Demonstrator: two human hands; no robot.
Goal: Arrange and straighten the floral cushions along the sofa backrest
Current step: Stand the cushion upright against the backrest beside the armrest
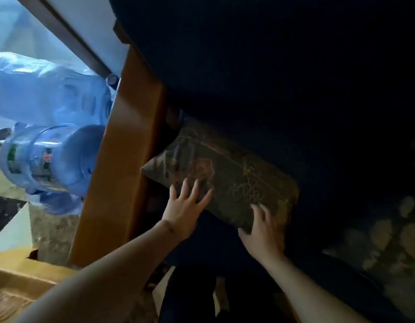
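A dark olive floral cushion [227, 176] leans against the dark sofa backrest [260, 85], beside the wooden armrest [129, 141]. My left hand [185, 206] lies flat on the cushion's lower left part, fingers spread. My right hand [263, 231] curls around the cushion's lower right corner, thumb beneath the edge. A second floral cushion [392, 234] shows dimly at the far right, in deep shadow.
Large blue water bottles [45, 157] lie left of the armrest, next to a plastic-wrapped bundle [45, 89]. A cardboard box [17, 280] stands at the lower left. The sofa seat is very dark and hard to read.
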